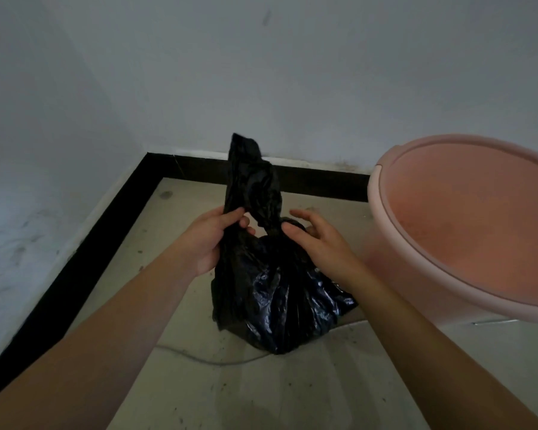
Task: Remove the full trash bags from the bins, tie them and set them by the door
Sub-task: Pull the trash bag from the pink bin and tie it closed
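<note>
The black trash bag (277,299) sits on the floor (199,383) between the hands. The left hand (213,240) grips its loose top, while the right hand (317,240) rests slack-fingered at the neck. A pink bin (385,243), cut off by the frame, crowds the right hand. The black baseboard (323,181) runs close beyond both hands.

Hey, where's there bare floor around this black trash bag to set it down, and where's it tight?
Bare floor lies left of the black trash bag up to the black baseboard, and behind it toward the back wall. In front, a cable crosses the floor. Tight: the gap between bag and pink bin, where the right hand is.
</note>
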